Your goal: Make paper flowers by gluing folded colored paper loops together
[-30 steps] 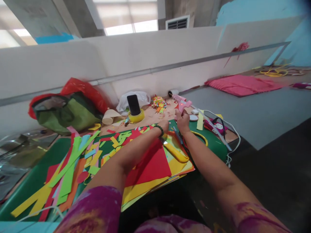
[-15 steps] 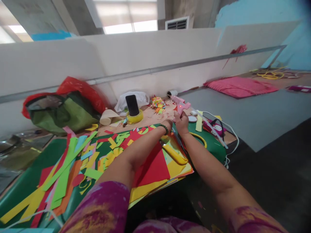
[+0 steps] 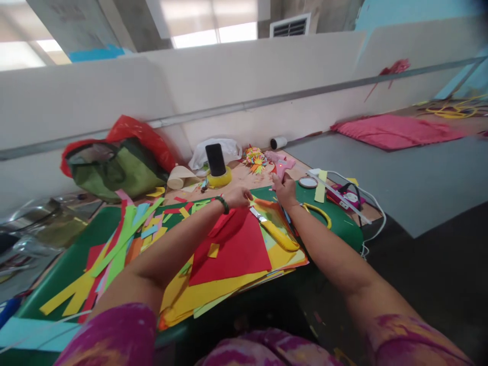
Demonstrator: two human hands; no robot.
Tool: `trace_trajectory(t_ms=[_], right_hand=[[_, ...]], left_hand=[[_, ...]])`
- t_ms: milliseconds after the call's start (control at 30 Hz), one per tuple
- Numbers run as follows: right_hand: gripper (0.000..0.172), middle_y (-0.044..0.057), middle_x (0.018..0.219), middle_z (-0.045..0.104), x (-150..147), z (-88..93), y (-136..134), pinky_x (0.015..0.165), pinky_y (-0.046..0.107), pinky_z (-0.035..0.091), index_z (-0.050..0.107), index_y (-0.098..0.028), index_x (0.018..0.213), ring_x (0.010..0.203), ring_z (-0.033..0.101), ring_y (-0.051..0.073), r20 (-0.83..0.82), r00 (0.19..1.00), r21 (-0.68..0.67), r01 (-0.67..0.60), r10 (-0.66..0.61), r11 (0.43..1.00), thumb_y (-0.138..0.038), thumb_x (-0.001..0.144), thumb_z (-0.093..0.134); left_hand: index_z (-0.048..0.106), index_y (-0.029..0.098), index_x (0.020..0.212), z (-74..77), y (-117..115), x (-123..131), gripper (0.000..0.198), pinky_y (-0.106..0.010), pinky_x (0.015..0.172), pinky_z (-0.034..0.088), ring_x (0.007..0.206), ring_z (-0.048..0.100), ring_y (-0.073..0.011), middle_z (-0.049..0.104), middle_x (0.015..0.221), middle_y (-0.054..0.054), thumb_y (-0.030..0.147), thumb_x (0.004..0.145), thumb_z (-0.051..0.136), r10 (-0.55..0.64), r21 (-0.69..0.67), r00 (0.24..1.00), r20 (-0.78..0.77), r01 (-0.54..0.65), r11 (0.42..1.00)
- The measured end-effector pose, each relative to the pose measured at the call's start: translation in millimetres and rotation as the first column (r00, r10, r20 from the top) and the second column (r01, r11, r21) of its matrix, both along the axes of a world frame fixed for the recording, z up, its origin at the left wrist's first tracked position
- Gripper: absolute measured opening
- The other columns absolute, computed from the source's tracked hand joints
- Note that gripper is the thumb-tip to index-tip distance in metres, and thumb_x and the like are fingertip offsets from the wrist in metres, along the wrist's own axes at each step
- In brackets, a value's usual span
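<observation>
My right hand (image 3: 285, 190) is wrapped round the handle of a pink glue gun (image 3: 282, 166), which has a small red light lit. My left hand (image 3: 237, 197), with a dark green bracelet at the wrist, hovers at the back edge of the stacked coloured paper. Its fingers are bent together, and what they hold, if anything, is too small to make out. Below it lies a red paper sheet (image 3: 232, 249) with a small yellow square (image 3: 213, 250) on top. A yellow utility knife (image 3: 276, 231) with its blade out rests on the sheets between my forearms. Yellow-handled scissors (image 3: 318, 213) are partly hidden by my right forearm.
Cut paper strips (image 3: 118, 254) spread over the green surface at left. Behind are a green bag (image 3: 114, 170), a phone (image 3: 216, 160) propped on a yellow tape roll (image 3: 220, 178), and a colourful paper ornament (image 3: 255, 160). A white cable (image 3: 375, 206) loops at right.
My left hand has moved left, away from my right hand, uncovering more of the red sheet. My right hand still grips the glue gun. The view has shifted a little.
</observation>
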State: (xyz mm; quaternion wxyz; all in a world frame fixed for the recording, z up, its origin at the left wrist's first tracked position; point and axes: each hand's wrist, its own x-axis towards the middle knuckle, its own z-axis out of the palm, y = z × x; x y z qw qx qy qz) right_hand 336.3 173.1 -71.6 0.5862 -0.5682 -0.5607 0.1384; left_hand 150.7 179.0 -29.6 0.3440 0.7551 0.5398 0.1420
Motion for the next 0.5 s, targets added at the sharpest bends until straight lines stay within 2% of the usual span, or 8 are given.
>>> trace_trajectory(t_ms=[67,133,267,400,500], right_hand=[[0.044,0.007,0.074,0.068,-3,1.2,-3,0.069,0.029,0.046,0.06,-0.016,0.089,0.072,0.063,0.02,0.143,0.99,-0.086,0.017,-0.005,0.996,-0.052,0.091,0.036],[0.045,0.009,0.086,0.071,-6,2.3,-6,0.072,0.027,0.047,0.061,-0.014,0.1,0.08,0.065,0.02,0.296,0.955,-0.189,0.045,0.013,0.981,-0.048,0.095,0.031],[0.041,0.015,0.109,0.07,-15,2.8,-12,0.084,0.029,0.046,0.061,-0.014,0.111,0.102,0.064,0.024,0.455,0.889,-0.3,0.105,0.046,0.948,-0.043,0.096,0.037],[0.038,0.017,0.108,0.071,-20,2.1,-13,0.087,0.035,0.047,0.066,-0.015,0.108,0.102,0.066,0.029,0.569,0.814,-0.433,0.173,0.12,0.884,-0.044,0.092,0.047],[0.041,0.02,0.109,0.07,-24,3.1,-13,0.089,0.038,0.046,0.067,-0.014,0.11,0.107,0.065,0.032,0.626,0.762,-0.489,0.215,0.168,0.845,-0.046,0.092,0.047]], left_hand=[[0.07,0.014,0.07,-7.6,-20,-4,0.011,-0.023,0.066,0.045,0.069,0.06,-0.0156,0.065,0.064,0.0,0.007,0.063,0.073,-0.018,0.062,0.998,-0.052,0.021,0.998],[0.068,0.014,0.068,-16.2,-35,-1,0.008,-0.025,0.067,0.044,0.07,0.06,-0.0168,0.065,0.066,-0.001,0.008,0.064,0.071,-0.021,0.111,0.996,-0.088,0.031,0.993],[0.064,0.014,0.064,-27.1,-45,10,0.014,-0.027,0.072,0.045,0.075,0.059,-0.018,0.065,0.069,-0.004,0.001,0.068,0.059,-0.01,0.175,0.994,-0.108,0.029,0.984],[0.058,0.016,0.061,-25.5,-44,6,0.016,-0.026,0.07,0.045,0.07,0.056,-0.016,0.061,0.064,-0.002,0.001,0.067,0.056,0.009,0.172,0.998,-0.055,0.0,0.985],[0.055,0.017,0.06,-20.2,-48,-6,0.015,-0.025,0.067,0.045,0.065,0.053,-0.0136,0.057,0.059,0.002,0.004,0.068,0.057,0.036,0.134,0.999,0.03,-0.04,0.99]])
